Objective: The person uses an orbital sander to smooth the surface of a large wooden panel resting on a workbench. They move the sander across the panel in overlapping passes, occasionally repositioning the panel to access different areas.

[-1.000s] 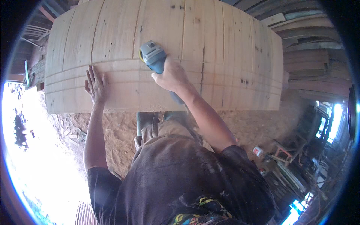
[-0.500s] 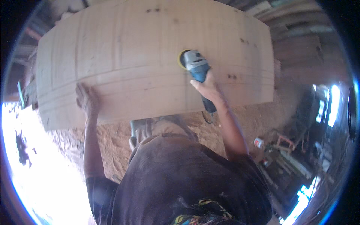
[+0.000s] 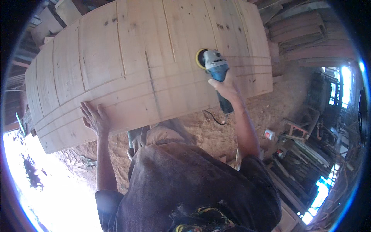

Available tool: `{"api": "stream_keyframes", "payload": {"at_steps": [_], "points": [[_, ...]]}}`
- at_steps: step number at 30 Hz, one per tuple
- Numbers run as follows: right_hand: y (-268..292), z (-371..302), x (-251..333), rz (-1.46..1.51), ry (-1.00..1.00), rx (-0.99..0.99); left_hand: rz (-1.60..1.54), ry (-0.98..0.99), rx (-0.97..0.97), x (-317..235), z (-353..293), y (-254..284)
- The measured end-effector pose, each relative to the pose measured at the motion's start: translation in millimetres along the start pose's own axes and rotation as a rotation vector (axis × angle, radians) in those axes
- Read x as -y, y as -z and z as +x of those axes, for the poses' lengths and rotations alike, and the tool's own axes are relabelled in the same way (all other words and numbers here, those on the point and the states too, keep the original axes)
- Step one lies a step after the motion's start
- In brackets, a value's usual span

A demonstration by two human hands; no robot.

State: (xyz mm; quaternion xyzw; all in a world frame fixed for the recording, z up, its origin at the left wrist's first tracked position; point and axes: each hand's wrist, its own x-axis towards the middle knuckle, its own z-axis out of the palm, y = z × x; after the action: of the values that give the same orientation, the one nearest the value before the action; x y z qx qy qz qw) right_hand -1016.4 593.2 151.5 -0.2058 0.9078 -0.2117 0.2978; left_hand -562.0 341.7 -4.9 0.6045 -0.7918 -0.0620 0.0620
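A wide pale wooden panel (image 3: 143,34) with grooves and dark knots spreads in front of me. My right hand (image 3: 230,88) is wrapped around the blue and black body of an angle grinder (image 3: 218,70) with a grey head. Its yellow-rimmed disc (image 3: 200,58) lies against the panel, right of the middle; how firmly it presses I cannot tell. Near the panel's front edge at the left, my left hand (image 3: 97,119) rests flat on the wood, fingers stretched out and holding nothing.
Behind the grinder hangs a dark power cord (image 3: 215,118). Sawdust (image 3: 201,129) covers the ground below the panel. To the right are a white tub (image 3: 269,134) and several lengths of timber (image 3: 312,152). Stacked boards (image 3: 297,31) stand at the far right.
The view has turned, so the panel now slants down toward the left. In the picture, the grinder and my right hand sit farther right. My left hand appears lower, its fingers now clearly outstretched.
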Motion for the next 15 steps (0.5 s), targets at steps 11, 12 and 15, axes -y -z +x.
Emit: {"api": "stream_keyframes", "payload": {"at_steps": [11, 12, 15], "points": [[81, 46, -120, 0.173, -0.255, -0.225, 0.094, 0.000, -0.041, 0, 1, -10], [81, 39, -118, 0.248, -0.220, -0.230, 0.107, 0.010, -0.057, 1, 1, -11], [46, 14, -91, 0.371, -0.186, -0.167, 0.079, 0.002, -0.091, 5, 1, -16]]}}
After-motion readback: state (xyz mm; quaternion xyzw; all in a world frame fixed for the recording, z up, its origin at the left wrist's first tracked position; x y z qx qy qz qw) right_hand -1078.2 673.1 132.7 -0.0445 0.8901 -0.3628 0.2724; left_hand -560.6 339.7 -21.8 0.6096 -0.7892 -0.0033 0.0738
